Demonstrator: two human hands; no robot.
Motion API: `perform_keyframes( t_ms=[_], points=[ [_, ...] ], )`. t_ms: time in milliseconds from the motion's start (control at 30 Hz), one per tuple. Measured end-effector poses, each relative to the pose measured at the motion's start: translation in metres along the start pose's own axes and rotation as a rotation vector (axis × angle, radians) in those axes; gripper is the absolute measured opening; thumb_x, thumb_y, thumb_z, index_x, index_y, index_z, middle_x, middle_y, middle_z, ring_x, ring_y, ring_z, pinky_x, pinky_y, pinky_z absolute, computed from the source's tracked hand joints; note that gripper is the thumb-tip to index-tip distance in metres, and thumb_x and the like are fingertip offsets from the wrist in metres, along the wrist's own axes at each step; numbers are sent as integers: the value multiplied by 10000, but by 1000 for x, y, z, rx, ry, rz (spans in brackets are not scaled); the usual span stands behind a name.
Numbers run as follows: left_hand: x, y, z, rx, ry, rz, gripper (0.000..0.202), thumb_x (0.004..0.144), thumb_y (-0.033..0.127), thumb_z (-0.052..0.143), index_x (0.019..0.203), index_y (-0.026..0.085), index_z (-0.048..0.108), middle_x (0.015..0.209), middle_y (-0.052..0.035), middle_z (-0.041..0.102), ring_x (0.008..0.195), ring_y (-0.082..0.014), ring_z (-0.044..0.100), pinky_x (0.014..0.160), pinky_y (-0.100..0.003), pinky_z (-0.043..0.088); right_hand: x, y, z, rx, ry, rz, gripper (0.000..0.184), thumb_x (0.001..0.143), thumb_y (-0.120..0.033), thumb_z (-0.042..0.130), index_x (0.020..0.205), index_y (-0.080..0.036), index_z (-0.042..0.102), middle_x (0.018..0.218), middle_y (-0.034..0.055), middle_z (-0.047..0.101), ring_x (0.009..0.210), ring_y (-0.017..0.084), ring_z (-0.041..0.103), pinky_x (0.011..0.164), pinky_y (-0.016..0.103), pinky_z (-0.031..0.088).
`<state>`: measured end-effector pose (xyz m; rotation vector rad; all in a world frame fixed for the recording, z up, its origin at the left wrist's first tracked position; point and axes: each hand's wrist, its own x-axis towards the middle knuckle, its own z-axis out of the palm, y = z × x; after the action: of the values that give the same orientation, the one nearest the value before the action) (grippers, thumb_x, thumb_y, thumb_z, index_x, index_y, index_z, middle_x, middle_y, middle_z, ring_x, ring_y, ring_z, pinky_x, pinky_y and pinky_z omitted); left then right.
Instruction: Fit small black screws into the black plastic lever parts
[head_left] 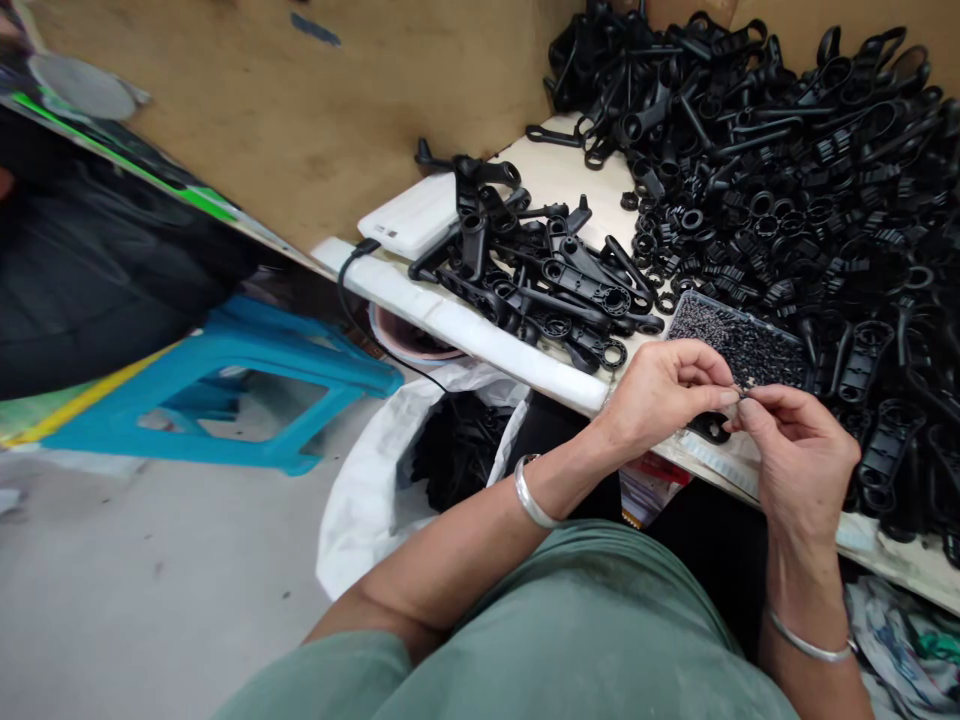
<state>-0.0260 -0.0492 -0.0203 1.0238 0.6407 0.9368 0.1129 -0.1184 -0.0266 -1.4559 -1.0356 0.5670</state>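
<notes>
My left hand (667,390) and my right hand (808,445) meet over the table's front edge, fingertips almost touching. Each one is closed in a pinch. Between the fingertips is a tiny dark piece (741,394), too small to name. Right behind the hands sits a clear plastic box (679,318) holding many small dark pieces (731,335). Below my fingers, part of a black plastic part (709,428) lies at the table edge, mostly covered by the hands.
Black plastic arms with ring ends (577,280) lie heaped left of the box. A bigger pile (750,130) of arms and rings fills the right. A white power bank (412,215) with a cable, a white sack (360,500) and a blue stool (225,390) are to the left.
</notes>
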Motion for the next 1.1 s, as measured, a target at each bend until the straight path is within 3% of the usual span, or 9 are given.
perform_keyframes(
  t_ms=[167,367,467,567,700,833,933,1100],
  points=[
    [-2,-2,2,73,33,35,110,698,72,750,717,126,657,705,6,688,648,-81,630,625,-189,518,-10,-6,-3,-212,9,-44,143,809,-323,765,889,-204,775,725,10,728,589,159,684,588,278,585],
    [-6,3,5,368,51,207,108,763,48,703,719,145,689,740,1,720,717,-102,654,688,-205,517,-13,-16,-3,-463,-12,-211,175,885,-357,676,896,-213,776,785,33,745,614,178,698,626,303,595],
    [-8,7,3,482,28,268,103,799,59,689,750,150,696,768,5,734,737,-104,666,689,-199,508,-10,-17,-1,-484,-5,-245,153,888,-333,670,879,-220,773,751,19,733,590,163,675,610,288,575],
    [-12,13,-4,653,-27,327,58,854,114,674,851,163,706,875,-1,755,809,-119,690,768,-221,524,-8,-15,-5,-463,-22,-241,120,879,-311,684,874,-231,772,708,-2,715,562,145,644,575,269,536],
    [-21,18,-22,1101,-157,436,117,888,139,666,998,179,674,1062,-44,753,1028,-189,688,899,-307,488,-10,-7,-21,-541,-109,-247,124,873,-321,682,827,-239,763,723,-5,725,579,151,649,606,278,531],
    [-28,10,-31,1403,-301,407,106,907,88,601,969,167,637,1021,-57,747,997,-202,688,833,-317,450,-15,2,-34,-630,-222,-264,146,869,-312,658,783,-233,745,712,-4,731,555,153,645,592,274,532],
    [-29,1,-28,1449,-315,386,138,928,60,531,935,158,628,925,-42,739,873,-183,686,784,-305,455,-19,5,-36,-679,-254,-277,153,883,-301,640,790,-225,735,719,-2,733,556,147,646,576,262,524],
    [-33,-8,-23,1436,-292,413,168,914,32,513,949,149,628,916,-43,726,866,-188,675,773,-294,489,-23,2,-35,-755,-273,-340,169,912,-290,612,802,-217,717,726,5,730,568,148,653,589,264,523]
  ],
)
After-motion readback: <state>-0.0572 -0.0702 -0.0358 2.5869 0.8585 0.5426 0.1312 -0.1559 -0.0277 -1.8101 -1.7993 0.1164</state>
